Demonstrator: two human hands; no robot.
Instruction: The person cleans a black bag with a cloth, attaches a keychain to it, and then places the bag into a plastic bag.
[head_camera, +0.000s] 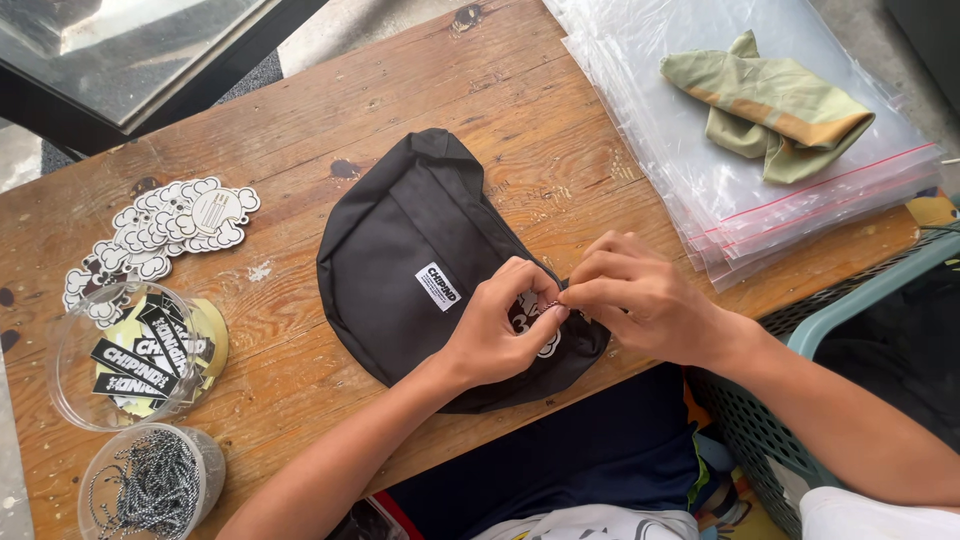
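Worn wooden table (330, 110) w/ stains; glass pane (120, 50) top left; daylight; teal basket (800, 340) at right.

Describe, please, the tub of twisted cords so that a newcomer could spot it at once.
Start at the wooden table and go to its near left corner, left of the black bag under both hands. Two clear round tubs stand there. The tub of cords is the nearer one, filled with black-and-white strings, unlike the tub of labels behind it.
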